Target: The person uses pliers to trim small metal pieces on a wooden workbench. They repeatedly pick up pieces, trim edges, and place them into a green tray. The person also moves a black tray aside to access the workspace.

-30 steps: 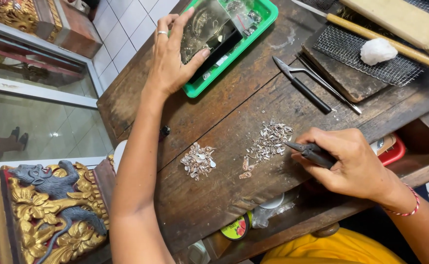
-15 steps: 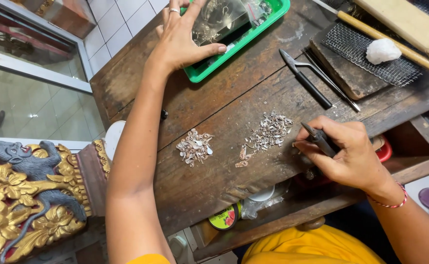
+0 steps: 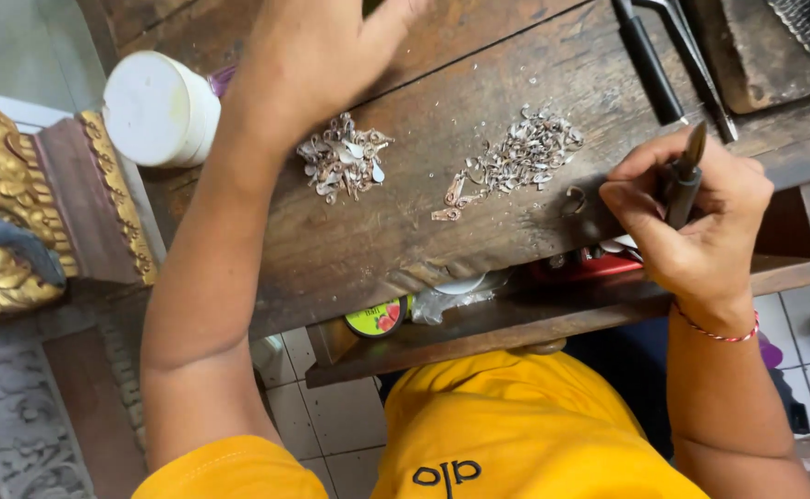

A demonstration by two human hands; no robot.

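Your right hand is clamped on a dark tool, right of the scrap piles; your left hand hovers loosely open above them.

A dark slim hand tool stands nearly upright at the front edge of the wooden workbench. Two heaps of small silver pieces lie flat on the workbench, side by side.
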